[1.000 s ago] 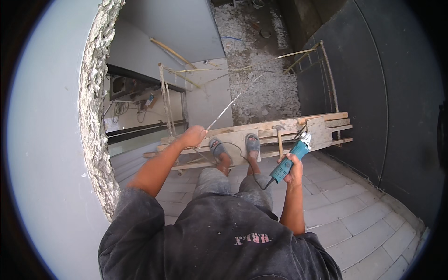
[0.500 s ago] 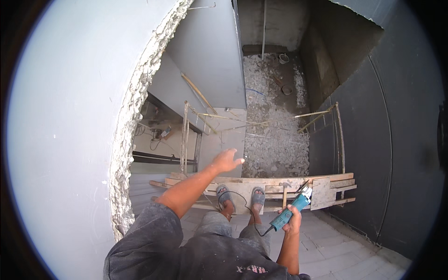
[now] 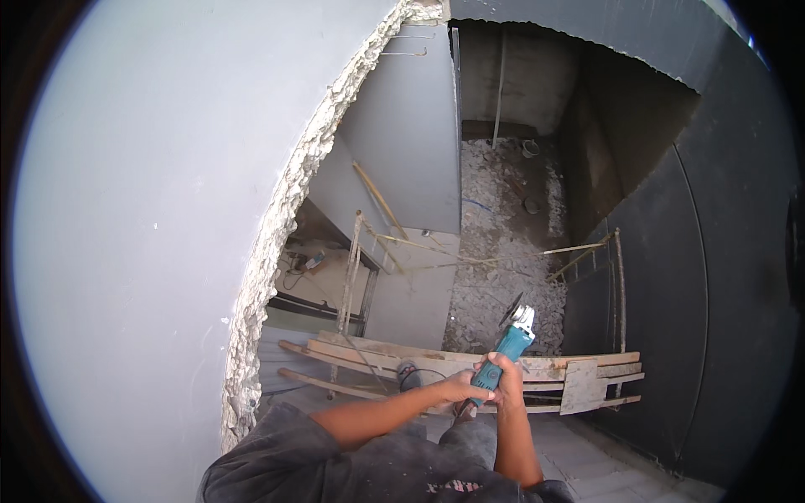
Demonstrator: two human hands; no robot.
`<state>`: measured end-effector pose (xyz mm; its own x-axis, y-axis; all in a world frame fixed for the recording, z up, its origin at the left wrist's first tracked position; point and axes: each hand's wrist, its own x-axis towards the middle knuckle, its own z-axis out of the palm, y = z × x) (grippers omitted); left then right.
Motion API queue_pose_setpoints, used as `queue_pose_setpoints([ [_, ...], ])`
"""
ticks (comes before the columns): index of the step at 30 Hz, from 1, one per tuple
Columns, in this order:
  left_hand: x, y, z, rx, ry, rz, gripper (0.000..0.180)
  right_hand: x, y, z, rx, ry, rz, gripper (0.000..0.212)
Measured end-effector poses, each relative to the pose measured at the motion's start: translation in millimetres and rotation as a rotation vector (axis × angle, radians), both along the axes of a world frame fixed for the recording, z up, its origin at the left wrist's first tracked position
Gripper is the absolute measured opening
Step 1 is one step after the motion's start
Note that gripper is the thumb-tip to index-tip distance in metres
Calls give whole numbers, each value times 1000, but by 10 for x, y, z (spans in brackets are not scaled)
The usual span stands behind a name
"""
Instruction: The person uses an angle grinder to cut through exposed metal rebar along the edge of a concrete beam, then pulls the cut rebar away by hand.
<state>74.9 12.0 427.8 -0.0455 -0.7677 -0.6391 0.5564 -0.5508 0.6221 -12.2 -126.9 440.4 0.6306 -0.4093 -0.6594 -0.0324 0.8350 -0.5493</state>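
A teal angle grinder (image 3: 514, 341) with a silver head is held out before my body, above the plank platform. Its dark disc (image 3: 511, 309) points away from me. My right hand (image 3: 508, 379) wraps round the body from the right. From the left, my left hand (image 3: 462, 387) is closed on the rear part, close to the right hand. Part of the dark cord shows near my left foot, beside the planks. The grinder and both hands hide some of the boards, and whether the disc spins I cannot tell.
I stand on a scaffold of wooden planks (image 3: 402, 359) with a loose board (image 3: 580, 387) at its right. Rusty scaffold frames rise at both ends. Rubble (image 3: 495, 293) covers the ground beyond. A rough broken wall edge (image 3: 289, 201) runs along the left; bent rebar (image 3: 411, 54) sticks out above.
My left hand has come back from reaching forward and now grips the grinder's rear. The grinder has moved forward and left in my right hand. The view has shifted.
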Motion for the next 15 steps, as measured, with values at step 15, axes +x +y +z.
queue_pose_setpoints([
  [15, 190, 174, 438, -86, -395, 140, 69, 295, -45, 89, 136, -207, -4, 31],
])
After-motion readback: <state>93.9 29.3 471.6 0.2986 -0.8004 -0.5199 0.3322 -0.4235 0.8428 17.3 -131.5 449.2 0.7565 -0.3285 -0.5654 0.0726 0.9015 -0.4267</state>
